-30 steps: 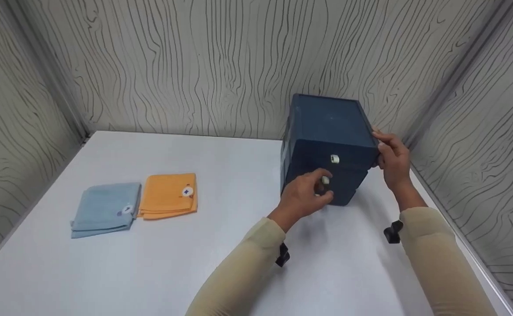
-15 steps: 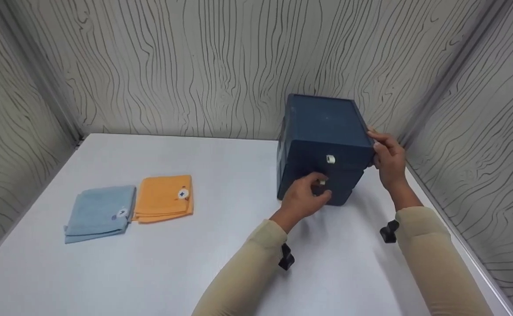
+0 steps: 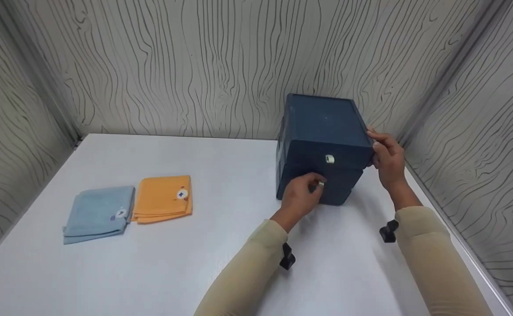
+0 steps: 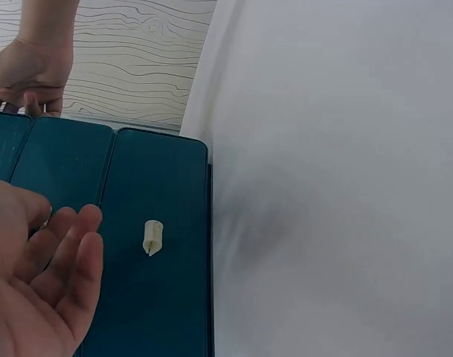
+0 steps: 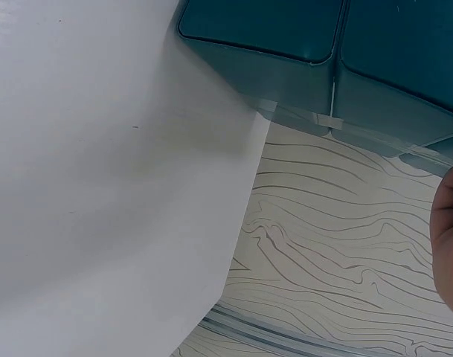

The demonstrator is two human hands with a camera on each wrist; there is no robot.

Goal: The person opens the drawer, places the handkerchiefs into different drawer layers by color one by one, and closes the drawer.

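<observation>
Navy drawer unit (image 3: 326, 118): middle handle (image 3: 321, 184) now pinched

Change noted: half a second ago the thumb of the left hand (image 3: 300, 195) stands apart from the middle handle; it is now drawn in against it. The fingers of that hand are grasping the handle in a pinch. The right hand (image 3: 389, 160) is unchanged at the unit's upper right edge; its fingers touch rather than grasp, so far as they show.

Assessment: the hold appears established, and the right hand seems to be steadying the unit. The middle drawer (image 3: 342, 182) is not visibly drawn out. Neither hand is on the top handle (image 3: 330, 159) or the bottom handle (image 4: 152, 236).

Location: the unit stands on the right half of the tabletop (image 3: 173, 272), near the back panel (image 3: 173, 66); contact between them cannot be confirmed.

Surface: white, smooth, shadowed beneath the forearms. A folded light-blue cloth (image 3: 98, 213) and a folded orange cloth (image 3: 162, 195) lie side by side on the left half, each bearing a round white patch. The right wrist view records a small dark mark (image 5: 135, 127).

Room: pale side panels (image 3: 489, 153) carry the same wood-grain lines as the back, with grey strips (image 3: 445, 74) at the corners.
</observation>
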